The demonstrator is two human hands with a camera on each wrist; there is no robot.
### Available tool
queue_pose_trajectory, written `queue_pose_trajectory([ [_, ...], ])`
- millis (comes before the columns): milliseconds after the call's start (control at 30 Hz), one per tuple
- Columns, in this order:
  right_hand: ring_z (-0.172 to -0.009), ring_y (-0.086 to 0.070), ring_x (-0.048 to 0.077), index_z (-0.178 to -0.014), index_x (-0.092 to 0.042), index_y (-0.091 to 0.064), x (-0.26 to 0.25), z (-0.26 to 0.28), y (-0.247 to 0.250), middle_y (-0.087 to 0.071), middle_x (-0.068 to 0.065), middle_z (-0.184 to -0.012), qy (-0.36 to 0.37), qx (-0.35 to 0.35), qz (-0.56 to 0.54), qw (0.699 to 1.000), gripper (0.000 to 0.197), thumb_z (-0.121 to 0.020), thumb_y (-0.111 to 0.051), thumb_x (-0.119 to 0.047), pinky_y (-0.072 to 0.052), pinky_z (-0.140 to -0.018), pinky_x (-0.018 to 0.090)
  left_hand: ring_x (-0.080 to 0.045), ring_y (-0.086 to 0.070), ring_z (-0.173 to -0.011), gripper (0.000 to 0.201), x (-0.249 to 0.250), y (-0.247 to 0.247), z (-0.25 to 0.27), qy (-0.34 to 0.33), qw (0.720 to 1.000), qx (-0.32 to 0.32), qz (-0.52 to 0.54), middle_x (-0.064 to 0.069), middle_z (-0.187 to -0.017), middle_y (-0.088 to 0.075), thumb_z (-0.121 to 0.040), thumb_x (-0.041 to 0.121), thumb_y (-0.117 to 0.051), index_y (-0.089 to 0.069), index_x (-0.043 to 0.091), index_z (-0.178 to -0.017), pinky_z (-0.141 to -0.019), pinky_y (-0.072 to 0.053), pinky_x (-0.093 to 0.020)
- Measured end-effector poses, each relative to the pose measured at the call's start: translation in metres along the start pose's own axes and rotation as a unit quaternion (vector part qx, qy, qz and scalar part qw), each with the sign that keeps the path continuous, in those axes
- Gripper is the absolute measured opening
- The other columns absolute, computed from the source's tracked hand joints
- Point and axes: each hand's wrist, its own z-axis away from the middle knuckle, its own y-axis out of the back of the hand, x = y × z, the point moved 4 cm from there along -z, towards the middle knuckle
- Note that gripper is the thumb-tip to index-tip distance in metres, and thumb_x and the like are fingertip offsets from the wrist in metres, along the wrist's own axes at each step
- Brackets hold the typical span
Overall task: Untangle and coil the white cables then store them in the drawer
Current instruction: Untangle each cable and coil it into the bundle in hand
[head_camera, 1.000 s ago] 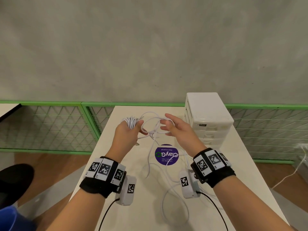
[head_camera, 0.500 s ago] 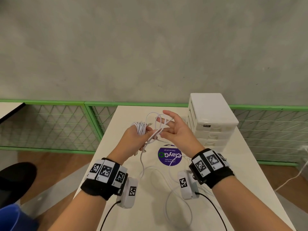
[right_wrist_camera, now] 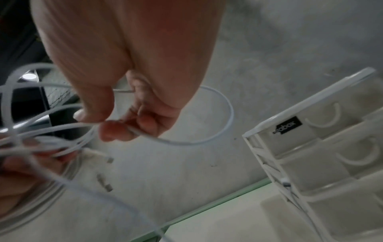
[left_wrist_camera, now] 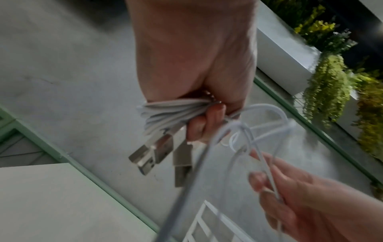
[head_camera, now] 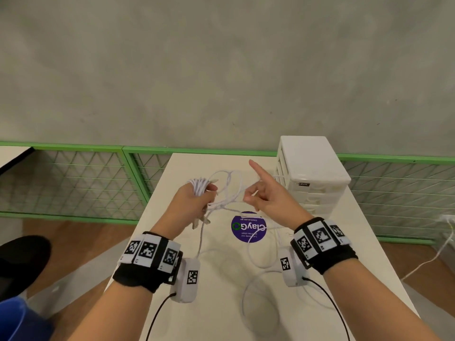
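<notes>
My left hand (head_camera: 194,205) is above the table (head_camera: 172,242) near its far left corner, fingers curled tight round a coil (head_camera: 199,187) of white cable, with two metal plugs (left_wrist_camera: 159,153) hanging out below the fist. From it a knot (head_camera: 221,205) of loose strands runs across to my right hand (head_camera: 266,200), which pinches one strand (right_wrist_camera: 186,140) between thumb and curled fingers while the index finger points away. More slack cable (head_camera: 258,279) trails down onto the table and loops toward its near edge, past a purple sticker (head_camera: 248,227). At the far right corner stands the drawer unit (head_camera: 312,173), all its drawers shut as far as I can see. I judge I'm partway: some turns are wound, but the knot, the remaining slack and the storing are all left.
</notes>
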Motion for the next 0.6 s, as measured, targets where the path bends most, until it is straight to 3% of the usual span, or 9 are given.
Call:
queue_pose_trajectory([
  [133,-0.066,-0.056,0.007,-0.14,-0.032,-0.033,0.008,0.002,0.032,-0.064,0.005,-0.07,0.007,0.056,-0.021,0.998,0.073,-0.082,-0.067,-0.005,-0.046,-0.076,0.013,-0.009,-0.039,-0.042,0.011,-0.011,0.02,-0.004,0.03,0.999,0.018,0.027,-0.004,-0.063,-0.049,-0.091,0.002,-0.053,-0.062,0.007,-0.089,-0.037,-0.036,-0.015],
  [233,-0.065,-0.058,0.009,-0.109,-0.024,-0.06,0.029,0.005,0.064,-0.065,0.0,-0.064,0.002,0.211,-0.021,0.977,0.032,-0.084,-0.065,-0.006,-0.046,-0.066,0.012,-0.009,-0.037,-0.042,0.014,-0.02,0.026,-0.005,0.046,0.999,0.021,0.019,-0.004,-0.063,-0.047,-0.092,0.004,-0.051,-0.064,0.008,-0.087,-0.037,-0.035,-0.015],
  [300,-0.066,-0.058,0.014,-0.089,-0.022,-0.062,0.051,0.009,0.083,-0.065,0.0,-0.067,-0.035,0.306,0.008,0.951,0.014,-0.085,-0.063,-0.009,-0.046,-0.068,0.021,-0.007,-0.036,-0.038,0.014,-0.023,0.025,-0.003,0.051,0.998,0.018,0.032,-0.004,-0.061,-0.044,-0.093,0.005,-0.049,-0.062,0.007,-0.09,-0.036,-0.033,-0.015],
  [333,-0.069,-0.059,0.015,-0.086,-0.022,-0.064,0.062,0.01,0.088,-0.065,-0.002,-0.069,-0.07,0.321,0.036,0.944,0.011,-0.085,-0.063,-0.012,-0.046,-0.071,0.027,-0.007,-0.035,-0.037,0.013,-0.023,0.022,-0.002,0.053,0.998,0.014,0.037,-0.004,-0.06,-0.043,-0.094,0.005,-0.049,-0.062,0.007,-0.091,-0.035,-0.033,-0.015],
  [400,-0.079,-0.061,0.018,-0.094,-0.022,-0.068,0.08,0.011,0.086,-0.069,-0.003,-0.078,-0.166,0.278,0.134,0.937,0.011,-0.087,-0.06,-0.019,-0.046,-0.077,0.031,-0.007,-0.034,-0.036,0.012,-0.023,0.016,0.0,0.053,0.998,0.003,0.04,-0.004,-0.059,-0.042,-0.094,0.006,-0.049,-0.061,0.007,-0.091,-0.035,-0.033,-0.015],
  [467,-0.098,-0.062,0.021,-0.106,-0.019,-0.068,0.086,0.011,0.074,-0.07,0.001,-0.1,-0.208,0.21,0.223,0.929,0.021,-0.09,-0.055,-0.022,-0.045,-0.088,0.032,-0.007,-0.034,-0.037,0.013,-0.022,0.008,0.001,0.048,0.998,-0.001,0.037,-0.003,-0.059,-0.041,-0.094,0.006,-0.049,-0.061,0.007,-0.09,-0.036,-0.032,-0.016],
  [533,-0.109,-0.058,0.017,-0.111,-0.018,-0.066,0.074,0.008,0.056,-0.066,-0.001,-0.114,-0.153,0.168,0.208,0.951,0.023,-0.093,-0.053,-0.023,-0.042,-0.096,0.03,-0.006,-0.032,-0.035,0.015,-0.019,0.0,0.002,0.047,0.998,0.0,0.044,-0.004,-0.058,-0.038,-0.094,0.005,-0.047,-0.06,0.009,-0.087,-0.036,-0.031,-0.016],
  [600,-0.112,-0.055,0.011,-0.118,-0.021,-0.061,0.054,0.006,0.035,-0.061,-0.007,-0.116,-0.075,0.136,0.138,0.978,0.026,-0.094,-0.052,-0.027,-0.041,-0.097,0.026,-0.006,-0.03,-0.033,0.015,-0.014,-0.005,0.003,0.048,0.997,0.005,0.067,-0.005,-0.056,-0.035,-0.095,0.004,-0.046,-0.058,0.008,-0.087,-0.033,-0.033,-0.015],
])
